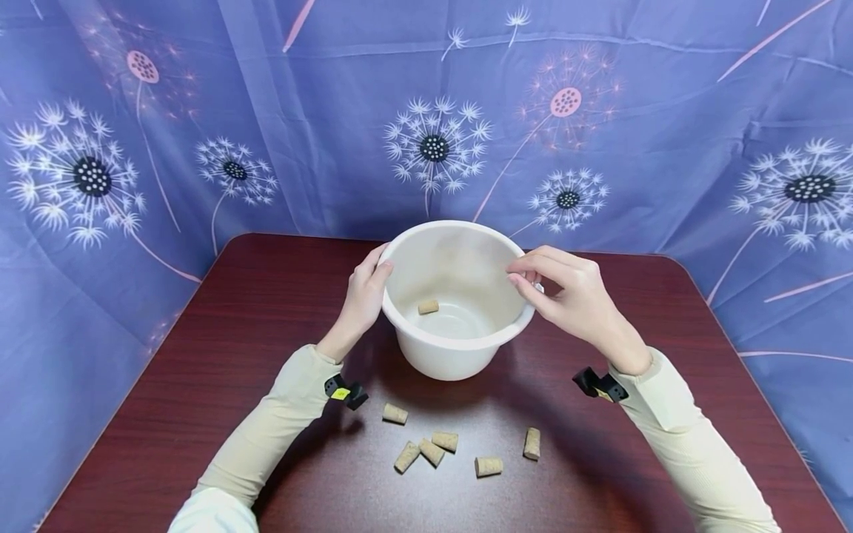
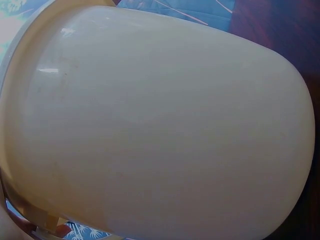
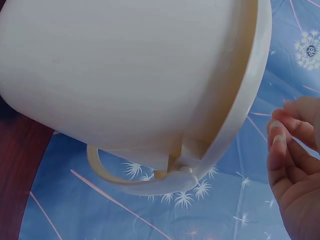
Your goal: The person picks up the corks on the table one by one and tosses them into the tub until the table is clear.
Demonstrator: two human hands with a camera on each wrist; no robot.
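Observation:
A white plastic bucket (image 1: 446,361) stands on the table, tilted toward me in the head view. My left hand (image 1: 365,295) grips its left rim, thumb over the edge and the other fingers on the outside. Over the right rim is my right hand (image 1: 569,290), its fingers loosely bent; the right wrist view shows no object between the fingertips (image 3: 276,135). Inside the bucket lies one cork (image 1: 429,306). The bucket's wall (image 2: 165,120) fills most of the left wrist view. Its handle (image 3: 145,187) hangs on the side in the right wrist view.
Several more corks lie on the dark red wooden table (image 1: 280,296) in front of the bucket, among them a cork (image 1: 395,414) at the left and a cork (image 1: 532,444) at the right. A blue dandelion-print cloth (image 1: 333,111) hangs behind the table.

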